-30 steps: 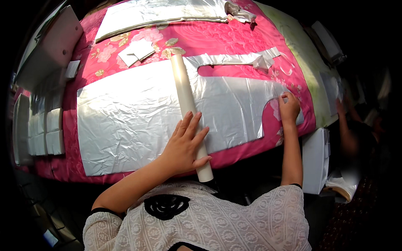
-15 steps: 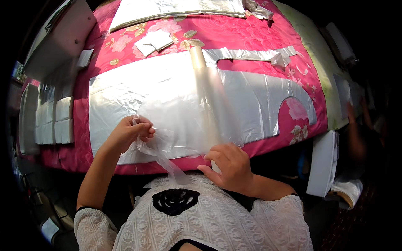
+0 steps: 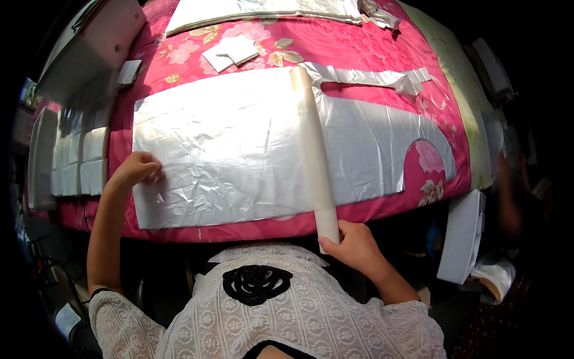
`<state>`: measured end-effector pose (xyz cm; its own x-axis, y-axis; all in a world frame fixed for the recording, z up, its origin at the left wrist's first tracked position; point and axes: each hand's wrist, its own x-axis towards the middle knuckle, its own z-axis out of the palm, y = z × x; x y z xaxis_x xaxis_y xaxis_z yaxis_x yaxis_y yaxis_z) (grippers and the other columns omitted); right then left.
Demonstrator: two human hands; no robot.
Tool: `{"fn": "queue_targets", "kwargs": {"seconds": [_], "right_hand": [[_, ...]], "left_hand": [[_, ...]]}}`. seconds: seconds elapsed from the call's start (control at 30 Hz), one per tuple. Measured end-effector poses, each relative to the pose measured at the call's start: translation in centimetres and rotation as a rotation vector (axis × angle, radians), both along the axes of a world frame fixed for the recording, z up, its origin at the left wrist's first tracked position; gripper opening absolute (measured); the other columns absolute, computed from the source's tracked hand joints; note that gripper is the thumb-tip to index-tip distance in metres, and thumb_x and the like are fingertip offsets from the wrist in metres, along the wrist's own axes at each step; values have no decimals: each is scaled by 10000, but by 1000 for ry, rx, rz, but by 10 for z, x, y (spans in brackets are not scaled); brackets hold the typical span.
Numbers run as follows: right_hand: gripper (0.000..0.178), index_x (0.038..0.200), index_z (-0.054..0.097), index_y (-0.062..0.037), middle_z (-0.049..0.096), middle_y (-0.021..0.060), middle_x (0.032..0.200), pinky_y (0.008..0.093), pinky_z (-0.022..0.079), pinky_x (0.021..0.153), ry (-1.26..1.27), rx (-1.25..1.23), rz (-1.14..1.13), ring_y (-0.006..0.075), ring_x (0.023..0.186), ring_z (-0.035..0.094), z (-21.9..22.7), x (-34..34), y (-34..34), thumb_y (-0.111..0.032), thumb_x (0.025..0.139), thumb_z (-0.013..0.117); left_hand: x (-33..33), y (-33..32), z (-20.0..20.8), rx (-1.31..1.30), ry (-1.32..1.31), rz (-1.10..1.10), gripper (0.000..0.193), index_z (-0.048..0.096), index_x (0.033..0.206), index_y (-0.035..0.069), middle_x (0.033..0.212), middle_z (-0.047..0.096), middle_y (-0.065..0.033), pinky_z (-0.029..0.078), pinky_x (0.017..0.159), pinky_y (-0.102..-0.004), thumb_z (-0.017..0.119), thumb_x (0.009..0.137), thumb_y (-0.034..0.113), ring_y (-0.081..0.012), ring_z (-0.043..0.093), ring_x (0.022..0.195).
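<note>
A long roll of clear plastic film [image 3: 315, 149] lies crosswise over a white plastic sheet [image 3: 221, 143] cut like an apron, with curved cutouts and a strap at its right part. My right hand [image 3: 354, 244] is closed around the near end of the roll, which sticks out past the table's front edge. Over the sheet's left edge, my left hand [image 3: 141, 168] has its fingers pinched together. What they hold, if anything, is too thin or hidden to make out. No loose film shows plainly between my hands.
Beneath is a table with a pink flowered cloth [image 3: 335, 45]. More folded white plastic [image 3: 257, 13] lies at the far side, near small white folded pieces [image 3: 230, 52]. White packets [image 3: 92, 158] stand in stacks at left. A white box [image 3: 461, 236] stands at right, near another person's blurred arm [image 3: 508, 197].
My left hand has moved left to the sheet's edge, and the loose film bunched beneath it is gone from view. My right hand and the roll have shifted slightly right.
</note>
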<state>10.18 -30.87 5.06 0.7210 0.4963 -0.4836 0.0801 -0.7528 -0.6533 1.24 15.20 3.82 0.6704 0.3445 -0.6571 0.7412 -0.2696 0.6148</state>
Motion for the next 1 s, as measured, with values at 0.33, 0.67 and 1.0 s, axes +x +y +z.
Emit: {"fn": "queue_targets", "kwargs": {"seconds": [0.33, 0.67, 1.0], "right_hand": [[372, 818, 617, 6, 620, 178, 689, 379, 487, 608, -3, 32, 18, 324, 658, 626, -4, 1, -5, -344, 706, 678], [540, 768, 635, 10, 631, 136, 666, 343, 490, 589, 109, -58, 248, 270, 627, 632, 5, 39, 0, -526, 713, 673], [426, 1005, 564, 45, 619, 101, 832, 297, 464, 753, 221, 656, -240, 212, 777, 594, -53, 213, 138, -359, 868, 558]], "left_hand": [[66, -191, 7, 663, -903, -538, 513, 437, 1249, 2, 1297, 457, -152, 338, 1018, -407, 536, 746, 4, -332, 417, 1213], [86, -264, -52, 715, -732, -666, 682, 208, 1340, -132, 1416, 199, -293, 100, 1105, -462, 430, 809, 234, -391, 165, 1348], [88, -267, -55, 784, -721, -691, 684, 204, 1337, -149, 1414, 190, -311, 91, 1099, -477, 390, 803, 236, -408, 154, 1349]]}}
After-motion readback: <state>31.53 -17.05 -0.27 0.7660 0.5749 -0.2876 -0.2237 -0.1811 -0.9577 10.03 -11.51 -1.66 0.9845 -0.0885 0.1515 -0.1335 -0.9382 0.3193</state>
